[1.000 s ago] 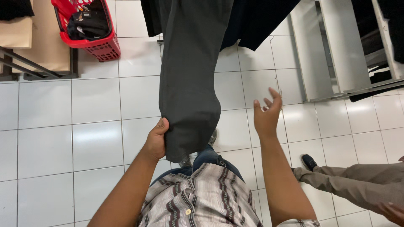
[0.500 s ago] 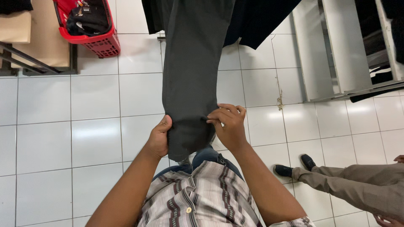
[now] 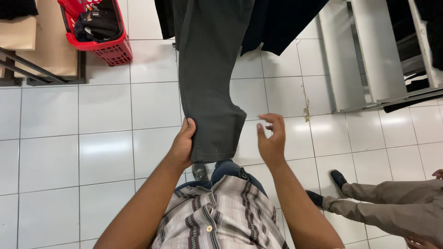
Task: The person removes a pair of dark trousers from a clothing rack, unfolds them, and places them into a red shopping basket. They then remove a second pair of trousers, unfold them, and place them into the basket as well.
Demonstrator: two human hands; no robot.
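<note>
Head view: a dark grey trouser leg (image 3: 210,78) hangs down from twelve o'clock over the white tiled floor (image 3: 69,152), its hem ending near the centre of the frame. The left hand (image 3: 183,145) is clamped on the hem's nine o'clock edge, thumb on the front of the cloth and fingers behind. The right hand (image 3: 271,138) is at three o'clock of the hem, just beside it and not touching, palm open, fingers spread and loosely curled, holding nothing. By my read, the step in hand is handling the hem with one side pinned. Any two-handed hold calls for the right hand to close the gap and pinch the free edge level with the left, so the cloth lies flat. A red basket (image 3: 104,44) of dark goods sits at eleven o'clock, and a white rack (image 3: 369,55) at two. Another person's legs in tan trousers (image 3: 387,212) stand at four o'clock, well apart.
</note>
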